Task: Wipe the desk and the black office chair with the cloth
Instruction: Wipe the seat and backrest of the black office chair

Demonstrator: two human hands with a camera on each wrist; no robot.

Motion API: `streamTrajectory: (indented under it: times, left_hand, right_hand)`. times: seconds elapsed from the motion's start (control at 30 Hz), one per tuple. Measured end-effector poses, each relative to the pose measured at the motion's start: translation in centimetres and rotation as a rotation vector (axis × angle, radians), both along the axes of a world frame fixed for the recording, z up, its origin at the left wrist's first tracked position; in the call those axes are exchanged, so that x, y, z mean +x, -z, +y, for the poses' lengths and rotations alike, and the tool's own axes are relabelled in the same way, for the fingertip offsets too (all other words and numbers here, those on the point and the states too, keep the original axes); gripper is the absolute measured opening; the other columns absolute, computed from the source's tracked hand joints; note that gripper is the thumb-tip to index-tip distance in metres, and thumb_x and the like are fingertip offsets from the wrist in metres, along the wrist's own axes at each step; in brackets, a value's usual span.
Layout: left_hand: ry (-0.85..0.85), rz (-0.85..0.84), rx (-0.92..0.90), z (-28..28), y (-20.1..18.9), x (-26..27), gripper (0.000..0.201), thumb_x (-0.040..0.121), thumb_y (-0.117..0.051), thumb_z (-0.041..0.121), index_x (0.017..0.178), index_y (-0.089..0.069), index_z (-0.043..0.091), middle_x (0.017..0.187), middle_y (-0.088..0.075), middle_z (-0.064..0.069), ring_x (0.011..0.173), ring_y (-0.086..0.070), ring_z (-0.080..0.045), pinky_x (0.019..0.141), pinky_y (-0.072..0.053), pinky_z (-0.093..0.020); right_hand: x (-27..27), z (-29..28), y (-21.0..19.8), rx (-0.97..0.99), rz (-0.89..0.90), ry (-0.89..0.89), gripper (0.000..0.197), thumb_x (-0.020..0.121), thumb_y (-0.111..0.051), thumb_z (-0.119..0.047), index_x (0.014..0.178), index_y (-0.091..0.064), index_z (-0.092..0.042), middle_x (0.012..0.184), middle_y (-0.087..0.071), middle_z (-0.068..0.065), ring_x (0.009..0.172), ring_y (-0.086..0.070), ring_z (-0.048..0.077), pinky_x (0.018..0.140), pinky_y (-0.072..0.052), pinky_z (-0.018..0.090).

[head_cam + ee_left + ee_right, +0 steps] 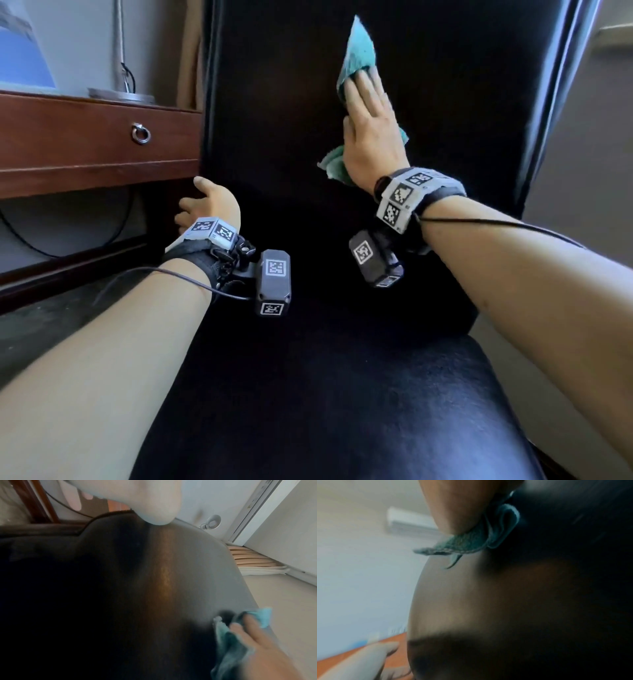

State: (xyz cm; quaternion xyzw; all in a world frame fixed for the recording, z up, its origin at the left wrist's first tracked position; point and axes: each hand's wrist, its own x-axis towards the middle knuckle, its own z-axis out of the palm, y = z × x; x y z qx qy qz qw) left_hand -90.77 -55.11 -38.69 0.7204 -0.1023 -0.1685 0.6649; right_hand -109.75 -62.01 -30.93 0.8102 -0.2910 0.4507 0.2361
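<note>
The right hand (371, 137) is pressing the teal cloth (358, 51) flat against the backrest of the black office chair (274, 102), on the right half of that panel. Its fingers (363, 92) are lying straight and close together over the cloth, not pinching it; this flat posture is judged to be spreading pressure across the fabric so that it wipes rather than bunches. One corner of the cloth is sticking up beyond the fingertips and a fold is hanging out below the heel of the hand, so only the middle part is being pressed to the leather.

The left hand (209, 205) is resting at the near left edge of the backrest, beside the wooden surface (85, 150) with its ring-pull drawer. Its fingers appear loosely curved at the chair's edge, with the thumb raised; whether they are actually gripping cannot be told, as the chair is hiding them. The placement is judged to be steadying the chair against the wiping force.

A lamp base (121, 94) is standing on the surface at far left.

The step in hand is judged to be the chair's backrest; the seat in the near foreground shows no cloth on it.
</note>
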Motion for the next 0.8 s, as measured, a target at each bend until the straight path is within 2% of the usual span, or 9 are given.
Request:
streamTrajectory:
  times: [0.07,0.2,0.27,0.4,0.47,0.57,0.67,0.73,0.8]
  left_hand:
    - [0.053,-0.103,-0.041,0.4,-0.7,1.5,0.058,0.101,-0.019,0.05,0.147,-0.032,0.018,0.153,-0.028,-0.012,0.139,-0.027,-0.03,0.114,-0.011,-0.044]
    - [0.265,-0.14,-0.18,-0.1,-1.7,3.1,0.057,0.103,-0.018,0.047,0.148,-0.032,0.015,0.154,-0.03,-0.009,0.141,-0.028,-0.025,0.113,-0.016,-0.033]
    - [0.339,-0.106,-0.226,-0.6,-1.9,3.1,0.058,0.103,-0.018,0.047,0.15,-0.027,0.014,0.156,-0.027,-0.005,0.143,-0.025,-0.022,0.113,-0.016,-0.031]
    - [0.315,-0.099,-0.244,-1.8,-0.7,2.9,0.061,0.101,-0.021,0.052,0.151,-0.024,0.016,0.158,-0.023,-0.003,0.144,-0.022,-0.021,0.113,-0.014,-0.031]
    - [0.318,-0.097,-0.275,-2.1,-0.1,2.6,0.062,0.101,-0.021,0.054,0.151,-0.024,0.018,0.158,-0.023,-0.002,0.144,-0.021,-0.02,0.113,-0.013,-0.032]
    - [0.372,-0.092,-0.288,-2.1,1.0,3.3,0.064,0.1,-0.019,0.056,0.153,-0.02,0.021,0.16,-0.017,0.003,0.146,-0.015,-0.016,0.116,-0.009,-0.032]
    - [0.414,0.012,-0.23,-0.7,2.1,4.1,0.075,0.092,-0.02,0.069,0.15,-0.029,0.022,0.156,-0.028,0.0,0.143,-0.026,-0.022,0.119,-0.015,-0.039]
    - [0.422,0.068,-0.173,-0.2,3.6,5.0,0.095,0.075,-0.022,0.083,0.144,-0.041,0.022,0.15,-0.04,-0.003,0.136,-0.04,-0.027,0.116,-0.024,-0.044]
    - [0.437,0.101,-0.164,0.2,4.3,5.4,0.104,0.065,-0.023,0.089,0.14,-0.047,0.021,0.145,-0.047,-0.004,0.131,-0.045,-0.03,0.113,-0.029,-0.047]
  right_hand:
    - [2.6,-0.6,2.7,-0.064,0.123,-0.097,0.044,0.089,-0.042,-0.002,0.131,-0.052,0.006,0.143,-0.046,0.018,0.142,-0.029,0.035,0.116,-0.027,0.047]
    - [1.4,-0.9,12.0,-0.071,0.889,-0.351,0.045,0.084,-0.04,-0.015,0.117,-0.065,0.002,0.13,-0.059,0.017,0.127,-0.051,0.034,0.099,-0.047,0.048]
    - [-0.2,-1.6,11.4,-0.17,1.108,-0.353,0.042,0.087,-0.04,-0.018,0.112,-0.069,-0.001,0.128,-0.061,0.013,0.123,-0.054,0.033,0.094,-0.05,0.049]
    - [-0.1,-2.3,4.4,-0.428,0.863,-0.274,0.038,0.091,-0.039,-0.009,0.119,-0.064,-0.001,0.134,-0.056,0.015,0.128,-0.05,0.035,0.105,-0.037,0.048]
    - [0.7,-1.6,4.0,-0.338,0.643,-0.113,0.049,0.087,-0.034,-0.004,0.131,-0.054,0.001,0.144,-0.046,0.015,0.135,-0.042,0.033,0.111,-0.028,0.045]
    - [2.4,-1.0,8.2,-0.079,0.424,-0.146,0.066,0.074,-0.043,0.017,0.138,-0.046,0.001,0.15,-0.037,0.014,0.14,-0.032,0.03,0.116,-0.023,0.041]
    - [3.4,0.4,9.6,0.145,0.653,-0.286,0.066,0.075,-0.043,0.011,0.14,-0.043,0.001,0.152,-0.033,0.014,0.143,-0.027,0.03,0.117,-0.018,0.037]
    - [3.2,1.7,8.7,0.257,0.856,-0.295,0.064,0.081,-0.043,0.009,0.144,-0.036,-0.001,0.156,-0.026,0.011,0.146,-0.018,0.026,0.119,-0.012,0.033]
    - [3.1,3.0,7.6,0.225,0.873,-0.251,0.067,0.081,-0.04,0.009,0.147,-0.032,-0.004,0.158,-0.021,0.008,0.147,-0.012,0.021,0.12,-0.008,0.033]
